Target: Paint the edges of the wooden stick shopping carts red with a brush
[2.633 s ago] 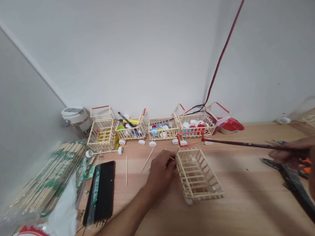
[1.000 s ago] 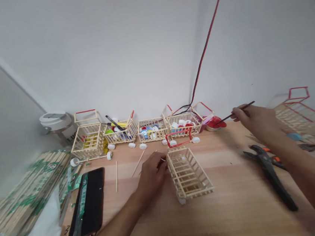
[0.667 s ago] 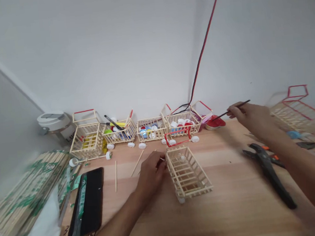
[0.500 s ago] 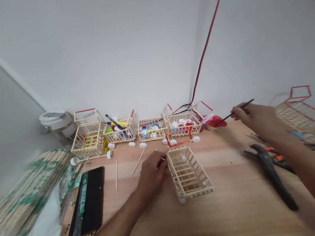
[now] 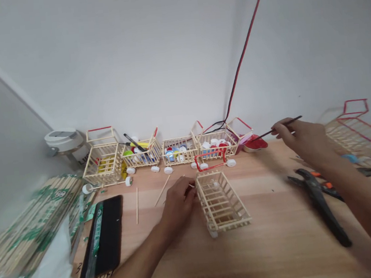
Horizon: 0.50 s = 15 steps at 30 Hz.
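Observation:
A small wooden-stick cart (image 5: 223, 201) with a red handle (image 5: 210, 159) and white wheels stands at the middle of the table. My left hand (image 5: 180, 199) is closed at the cart's back left corner, its fingers gripping the frame there. My right hand (image 5: 293, 134) pinches a thin dark brush (image 5: 271, 131) at the right. The brush's tip reaches into a small container of red paint (image 5: 255, 143) near the wall. The tip itself is hard to make out against the red.
Several stick carts (image 5: 178, 151) line the wall, some holding bottle caps. Pliers (image 5: 323, 208) lie at the right, before more carts (image 5: 357, 134). A black phone (image 5: 111, 235), bundled sticks (image 5: 31, 221) and loose sticks (image 5: 137, 206) are at the left.
The brush has tilted flatter, and its tip has moved slightly left within the red paint container. My left hand and the cart have stayed in place.

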Each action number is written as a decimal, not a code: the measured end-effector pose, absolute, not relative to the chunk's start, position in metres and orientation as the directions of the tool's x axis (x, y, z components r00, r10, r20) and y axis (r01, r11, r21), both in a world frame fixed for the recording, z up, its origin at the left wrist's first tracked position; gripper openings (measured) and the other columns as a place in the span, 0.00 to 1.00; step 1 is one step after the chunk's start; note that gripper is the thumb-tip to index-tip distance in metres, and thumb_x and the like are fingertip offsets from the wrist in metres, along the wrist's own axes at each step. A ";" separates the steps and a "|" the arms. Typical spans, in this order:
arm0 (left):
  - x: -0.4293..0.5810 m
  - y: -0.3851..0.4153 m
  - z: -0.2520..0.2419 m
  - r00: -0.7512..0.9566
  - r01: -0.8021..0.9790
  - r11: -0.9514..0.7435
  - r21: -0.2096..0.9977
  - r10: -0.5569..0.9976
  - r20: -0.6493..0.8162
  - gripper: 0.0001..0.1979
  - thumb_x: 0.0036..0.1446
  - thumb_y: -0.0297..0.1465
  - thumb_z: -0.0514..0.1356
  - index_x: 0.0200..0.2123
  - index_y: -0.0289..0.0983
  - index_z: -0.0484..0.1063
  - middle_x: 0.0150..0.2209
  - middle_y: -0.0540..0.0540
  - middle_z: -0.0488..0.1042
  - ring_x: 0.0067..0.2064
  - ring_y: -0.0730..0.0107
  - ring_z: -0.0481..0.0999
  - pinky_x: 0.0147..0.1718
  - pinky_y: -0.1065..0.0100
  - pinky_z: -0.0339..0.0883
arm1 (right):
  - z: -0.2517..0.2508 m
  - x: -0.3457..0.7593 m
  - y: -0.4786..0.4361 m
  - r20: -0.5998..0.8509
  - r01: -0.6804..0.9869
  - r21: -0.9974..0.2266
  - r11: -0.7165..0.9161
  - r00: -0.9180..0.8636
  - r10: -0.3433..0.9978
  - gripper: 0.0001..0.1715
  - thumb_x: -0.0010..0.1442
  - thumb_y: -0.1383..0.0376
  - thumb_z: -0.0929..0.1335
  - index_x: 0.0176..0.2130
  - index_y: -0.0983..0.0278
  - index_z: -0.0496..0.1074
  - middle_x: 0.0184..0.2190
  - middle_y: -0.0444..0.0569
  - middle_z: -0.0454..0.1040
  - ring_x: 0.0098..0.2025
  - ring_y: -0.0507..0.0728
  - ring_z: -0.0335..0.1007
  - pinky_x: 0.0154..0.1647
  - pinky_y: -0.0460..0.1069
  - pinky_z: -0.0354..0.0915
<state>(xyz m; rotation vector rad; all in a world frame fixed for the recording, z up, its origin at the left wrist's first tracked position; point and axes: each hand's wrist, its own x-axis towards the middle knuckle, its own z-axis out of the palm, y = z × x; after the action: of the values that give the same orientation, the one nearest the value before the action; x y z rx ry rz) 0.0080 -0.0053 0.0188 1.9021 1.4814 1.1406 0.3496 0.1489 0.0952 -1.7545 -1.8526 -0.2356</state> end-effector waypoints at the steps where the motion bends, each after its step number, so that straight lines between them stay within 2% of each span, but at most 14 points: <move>1: 0.008 -0.005 0.019 0.071 0.552 -0.304 0.776 0.945 0.320 0.10 0.59 0.23 0.54 0.39 0.39 0.73 0.38 0.48 0.76 0.40 0.67 0.74 0.40 0.68 0.64 | 0.094 0.350 0.146 0.525 0.962 -0.245 0.121 0.027 0.851 0.19 0.58 0.54 0.61 0.37 0.60 0.75 0.28 0.48 0.78 0.30 0.57 0.73 0.31 0.50 0.58; 8: 0.009 -0.007 0.021 0.072 0.549 -0.295 0.782 0.949 0.308 0.09 0.59 0.22 0.54 0.38 0.38 0.72 0.37 0.48 0.75 0.40 0.67 0.73 0.40 0.68 0.64 | 0.095 0.361 0.125 0.517 0.968 -0.232 0.092 0.043 0.855 0.20 0.57 0.51 0.60 0.34 0.59 0.74 0.27 0.46 0.78 0.30 0.58 0.74 0.30 0.49 0.58; 15: 0.009 -0.007 0.022 0.070 0.562 -0.293 0.774 0.949 0.309 0.10 0.58 0.22 0.53 0.38 0.38 0.73 0.36 0.49 0.75 0.39 0.68 0.72 0.39 0.68 0.63 | 0.105 0.369 0.122 0.511 0.970 -0.240 0.044 0.088 0.855 0.18 0.55 0.53 0.61 0.33 0.59 0.75 0.26 0.46 0.78 0.33 0.58 0.75 0.31 0.49 0.59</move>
<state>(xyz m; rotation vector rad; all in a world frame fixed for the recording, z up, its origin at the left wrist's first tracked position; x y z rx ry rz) 0.0094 -0.0069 0.0215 1.8980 1.4959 1.1220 0.3686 0.1221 0.1049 -1.8361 -1.7924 -0.2775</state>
